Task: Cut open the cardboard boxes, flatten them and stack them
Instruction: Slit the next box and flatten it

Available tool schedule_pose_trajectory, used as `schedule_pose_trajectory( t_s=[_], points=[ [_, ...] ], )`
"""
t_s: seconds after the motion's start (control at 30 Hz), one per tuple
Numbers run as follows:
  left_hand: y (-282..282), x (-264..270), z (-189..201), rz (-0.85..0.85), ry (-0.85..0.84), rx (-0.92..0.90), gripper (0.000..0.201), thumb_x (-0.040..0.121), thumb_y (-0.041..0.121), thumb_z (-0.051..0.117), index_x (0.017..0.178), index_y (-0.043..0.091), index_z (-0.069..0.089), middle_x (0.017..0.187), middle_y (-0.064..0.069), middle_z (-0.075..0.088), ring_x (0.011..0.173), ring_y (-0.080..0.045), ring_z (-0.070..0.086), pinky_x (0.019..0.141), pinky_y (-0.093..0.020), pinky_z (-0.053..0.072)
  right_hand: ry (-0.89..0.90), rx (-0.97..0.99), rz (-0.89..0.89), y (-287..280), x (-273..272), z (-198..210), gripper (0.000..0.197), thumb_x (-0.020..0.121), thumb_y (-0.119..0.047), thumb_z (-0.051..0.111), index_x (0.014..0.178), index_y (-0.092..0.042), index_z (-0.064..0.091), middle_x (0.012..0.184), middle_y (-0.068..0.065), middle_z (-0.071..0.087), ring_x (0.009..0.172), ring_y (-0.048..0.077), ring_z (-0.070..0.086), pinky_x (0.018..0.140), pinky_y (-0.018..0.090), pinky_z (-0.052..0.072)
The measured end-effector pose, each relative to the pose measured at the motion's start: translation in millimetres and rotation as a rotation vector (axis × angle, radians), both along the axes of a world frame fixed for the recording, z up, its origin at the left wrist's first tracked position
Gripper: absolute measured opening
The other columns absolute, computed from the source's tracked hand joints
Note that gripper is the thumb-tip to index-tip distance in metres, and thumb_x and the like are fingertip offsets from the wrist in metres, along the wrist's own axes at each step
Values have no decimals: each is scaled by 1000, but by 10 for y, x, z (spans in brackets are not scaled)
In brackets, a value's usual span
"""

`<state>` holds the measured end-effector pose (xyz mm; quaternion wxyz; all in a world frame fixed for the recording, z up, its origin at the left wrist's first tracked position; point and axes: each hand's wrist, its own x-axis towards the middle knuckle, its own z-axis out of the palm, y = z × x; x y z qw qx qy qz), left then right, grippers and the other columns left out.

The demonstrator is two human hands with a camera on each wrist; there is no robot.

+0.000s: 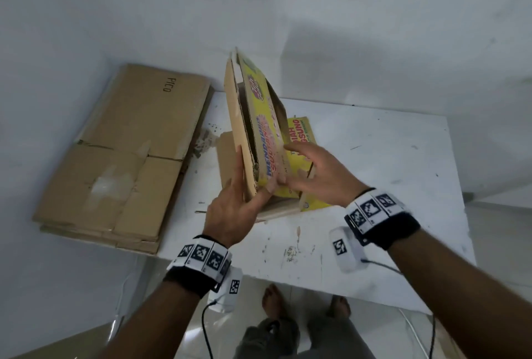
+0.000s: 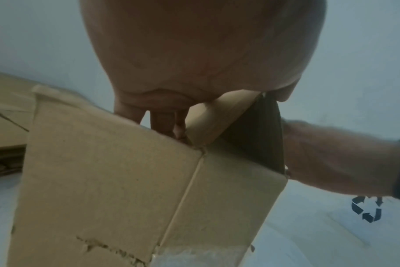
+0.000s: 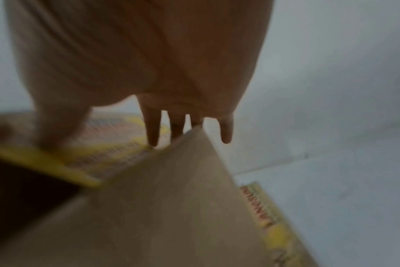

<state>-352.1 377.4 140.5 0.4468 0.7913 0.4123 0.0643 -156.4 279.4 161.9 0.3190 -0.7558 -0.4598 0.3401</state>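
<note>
A yellow printed cardboard box stands near the centre of the head view, partly collapsed, its panels rising on edge from a white table toward the upper middle of the frame. The left hand grasps the near end of the upright panels, fingers stretched up the plain brown outer side and the thumb pressing on the printed side, so the cardboard is pinched between them. The right hand lies just right of centre with its fingers spread and straight; the fingertips reach the printed face of the box, gripping nothing. At the left of the frame a stack of flattened boxes lies flat, plain brown, overhanging the table's left edge. A yellow flap of the box lies on the table behind the right hand.
</note>
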Motion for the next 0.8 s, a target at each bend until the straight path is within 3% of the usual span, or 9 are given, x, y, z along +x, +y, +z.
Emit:
schedule_pose_trajectory(
  t_s=[0.1,0.2,0.3,0.33,0.4,0.5,0.6,0.7,0.8],
  points=[
    [61,10,23,-2,-11,0,90,80,93,42,144,71,-18,156,7,49,130,-26,59,108,-59,46,-373,-242,260,58,208,-122,118,50,-104,44,148,-37,41,148,-9,50,149,13,24,121,65,-1],
    [87,138,37,0,5,-12,94,82,90,47,147,68,-17,155,5,50,130,-26,59,109,-52,46,-532,-443,361,-11,227,-90,112,50,-107,35,128,-31,59,116,-6,69,127,15,53,116,65,-16],
    [7,389,46,-13,-57,-102,102,82,83,58,152,63,-13,161,2,40,136,-23,52,112,-39,41,-544,-369,206,-178,90,-170,94,78,-91,37,137,-19,46,109,3,71,108,25,66,116,59,19],
    [-16,485,37,-14,-62,-123,104,80,83,60,151,63,-13,163,0,35,138,-24,50,114,-44,41,-478,-311,92,-238,59,-190,88,87,-82,38,146,-17,35,111,8,71,105,30,67,107,52,35],
    [-34,667,16,-32,-24,-139,106,80,82,60,152,61,-15,167,-2,24,142,-29,45,116,-51,39,-223,-180,-100,-277,45,-305,87,92,-69,47,158,-23,14,122,9,68,106,32,67,88,41,48],
    [11,840,27,-90,-60,-213,110,78,85,58,153,58,-17,171,5,7,149,-27,34,118,-47,38,75,-15,-179,-186,39,-440,124,66,-72,80,158,-40,3,147,-9,50,129,13,55,103,43,50],
    [111,836,86,-117,-130,-405,102,82,83,44,155,52,-20,171,9,3,152,-23,27,105,-28,44,36,-19,-290,-20,26,-537,139,47,-87,79,157,-43,5,153,-6,44,137,16,49,105,50,49],
    [266,709,35,-43,-181,-648,94,77,91,38,152,63,-10,169,13,14,138,-34,50,85,-48,61,-131,-61,-367,135,-166,-446,128,58,-86,70,157,-33,9,151,8,42,133,32,49,103,55,47],
    [352,574,-40,53,-258,-842,82,79,92,43,153,61,25,159,5,42,125,-31,62,87,-63,58,-268,-93,-377,252,-324,-459,105,77,-77,60,156,-30,10,143,15,46,123,42,54,95,57,50]
  ],
)
